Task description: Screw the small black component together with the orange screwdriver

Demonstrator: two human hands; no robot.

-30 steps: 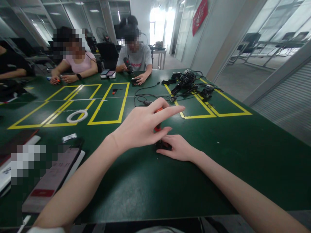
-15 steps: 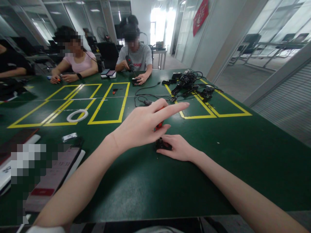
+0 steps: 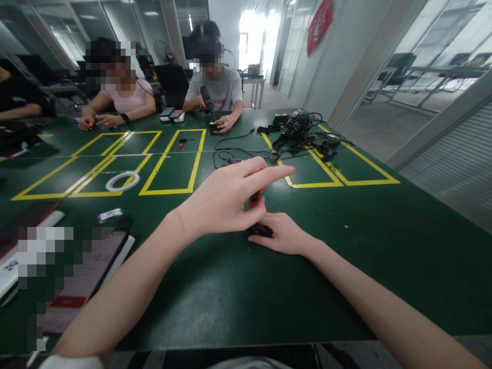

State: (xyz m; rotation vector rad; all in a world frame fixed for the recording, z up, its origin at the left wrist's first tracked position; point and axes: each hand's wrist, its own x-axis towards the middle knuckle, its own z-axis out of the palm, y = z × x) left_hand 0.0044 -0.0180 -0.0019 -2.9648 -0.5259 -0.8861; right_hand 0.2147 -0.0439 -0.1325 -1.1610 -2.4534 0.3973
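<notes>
Orange-red plastic shows only as a small patch: the short orange-red tool handle (image 3: 255, 197) is mostly covered by the left hand (image 3: 221, 202), so its tip and its kind cannot be made out. The left grip is closed on it between the thumb and bent fingers, while the index finger points out straight. Directly under it, on the dark green counter (image 3: 346, 266), lies a small black piece (image 3: 258, 230), half hidden by the fingers of the right hand (image 3: 284, 236). This hand rests low on the counter and touches the piece; whether its grip is really closed around it, I cannot tell. Behind, a tangle of black cables (image 3: 300, 134) lies across yellow tape lines (image 3: 165, 193).
</notes>
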